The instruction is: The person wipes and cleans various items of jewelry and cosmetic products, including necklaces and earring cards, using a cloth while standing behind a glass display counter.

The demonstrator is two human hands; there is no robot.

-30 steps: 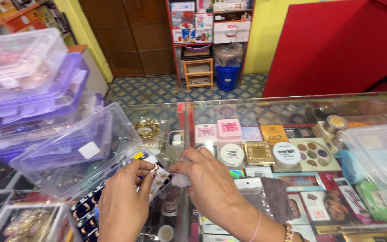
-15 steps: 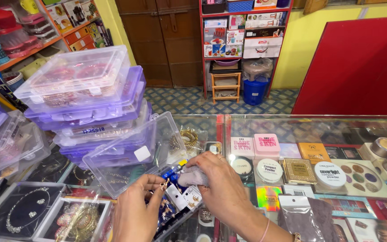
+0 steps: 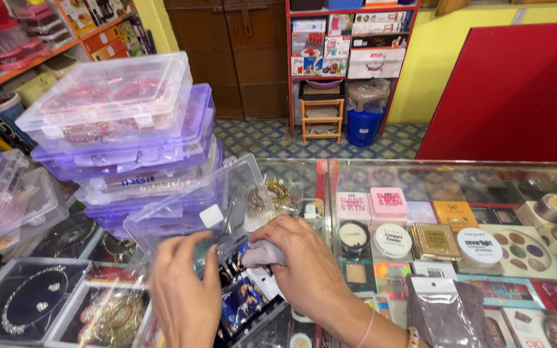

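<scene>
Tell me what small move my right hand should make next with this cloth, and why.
Probably slide the cloth further across the open clear plastic box. The right hand presses the bunched cloth just inside it, the left hand steadies its near edge, and the small cards inside lie uncovered.

The left hand (image 3: 185,290) is raised with its back to the camera, fingers loosely together. Just to its right, the right hand (image 3: 304,261) is curled palm-down, its fingers pinched closed, forearm running toward the lower right.
</scene>
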